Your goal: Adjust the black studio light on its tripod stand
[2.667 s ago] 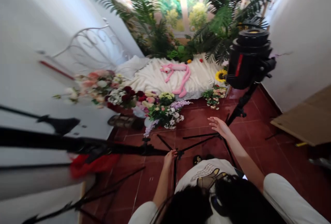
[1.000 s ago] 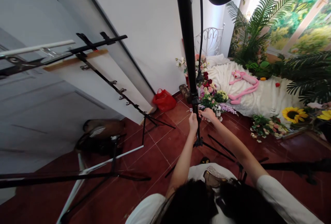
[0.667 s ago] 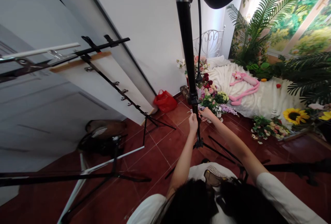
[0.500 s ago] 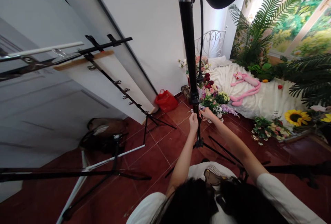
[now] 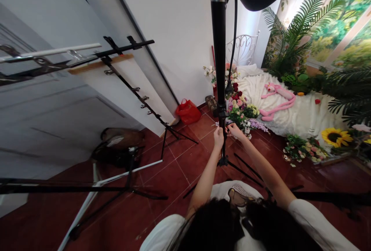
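Right hand (image 5: 235,131) moved to smooth tubular black pole (image 5: 219,54); left hand (image 5: 218,139) clasps it.

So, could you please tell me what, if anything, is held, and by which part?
The left hand seems to hold the black tubular stand by its pole, below the black collar; whether the right hand grips it cannot be told.

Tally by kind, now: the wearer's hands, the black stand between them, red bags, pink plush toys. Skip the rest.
Hands: 2, left hand and right hand
Black stand between them: 1
Red bag: 1
Pink plush toy: 1
Total: 5
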The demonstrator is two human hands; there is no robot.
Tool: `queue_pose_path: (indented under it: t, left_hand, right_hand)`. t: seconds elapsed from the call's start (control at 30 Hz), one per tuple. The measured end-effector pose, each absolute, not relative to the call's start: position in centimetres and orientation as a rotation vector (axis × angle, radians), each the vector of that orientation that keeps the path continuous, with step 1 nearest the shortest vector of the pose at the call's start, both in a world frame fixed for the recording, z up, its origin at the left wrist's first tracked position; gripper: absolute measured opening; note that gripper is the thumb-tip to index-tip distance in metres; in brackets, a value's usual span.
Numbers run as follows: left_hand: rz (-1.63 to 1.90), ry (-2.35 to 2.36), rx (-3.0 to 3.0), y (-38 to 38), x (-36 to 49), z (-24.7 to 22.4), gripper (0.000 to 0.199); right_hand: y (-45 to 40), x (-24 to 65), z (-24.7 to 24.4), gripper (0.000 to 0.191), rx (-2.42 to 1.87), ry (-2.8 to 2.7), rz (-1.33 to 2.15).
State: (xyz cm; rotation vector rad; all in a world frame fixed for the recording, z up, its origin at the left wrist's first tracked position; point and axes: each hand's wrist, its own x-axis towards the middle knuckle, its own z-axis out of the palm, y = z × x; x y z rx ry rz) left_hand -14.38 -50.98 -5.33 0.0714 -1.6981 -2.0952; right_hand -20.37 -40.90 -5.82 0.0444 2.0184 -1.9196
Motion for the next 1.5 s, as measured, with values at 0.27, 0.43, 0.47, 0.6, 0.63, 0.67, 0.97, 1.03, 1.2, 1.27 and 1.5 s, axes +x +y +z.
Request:
queue_pose_path:
  t: [0.27,0.43,0.47,0.6,0.63,0.67,0.97,1.03,1.2,1.27,1.5]
  left_hand:
    - [-2.117,-1.695,0.037,-51.0,-14.4,-5.4,0.067]
    - [-2.116,-1.697,0.036,-51.1,-14.3,-5.5,0.067]
    - [-2.106,-1.702,0.035,-51.1,-14.3,-5.5,0.066]
    - [-2.082,-1.709,0.034,-51.2,-14.4,-5.7,0.067]
    - [-2.078,-1.707,0.032,-51.2,-14.4,-5.8,0.067]
    - [-2.073,-1.706,0.031,-51.2,-14.5,-5.8,0.067]
    - [-2.028,-1.726,0.024,-51.2,-14.3,-5.7,0.066]
    - [-2.029,-1.728,0.031,-51.2,-14.3,-5.6,0.066]
    - [-2.030,-1.726,0.053,-51.2,-14.4,-5.9,0.069]
    - [-2.031,-1.727,0.057,-51.2,-14.5,-6.0,0.068]
    - [-2.045,-1.727,0.067,-51.2,-14.6,-6.3,0.068]
  right_hand:
    - [-40.6,-19.3,-8.1,0.025,-0.124,1.879,-2.208]
    - [-39.5,-18.6,-8.3,0.035,-0.293,1.737,-2.315]
    - [-39.3,-18.5,-8.2,0.037,-0.313,1.736,-2.312]
    - [-38.8,-18.2,-7.8,0.040,-0.259,1.762,-2.279]
    - [-38.7,-18.1,-7.6,0.041,-0.211,1.754,-2.292]
    - [-38.6,-18.0,-7.4,0.042,-0.158,1.741,-2.310]
    - [-39.2,-17.3,-6.4,0.041,0.022,1.603,-2.393]
    - [-39.3,-17.3,-6.8,0.043,0.041,1.483,-2.435]
    - [-39.1,-17.4,-7.2,0.044,0.014,1.356,-2.447]
    - [-39.0,-17.5,-7.0,0.042,0.012,1.358,-2.433]
    - [-40.5,-17.5,-6.8,0.048,0.075,1.345,-2.502]
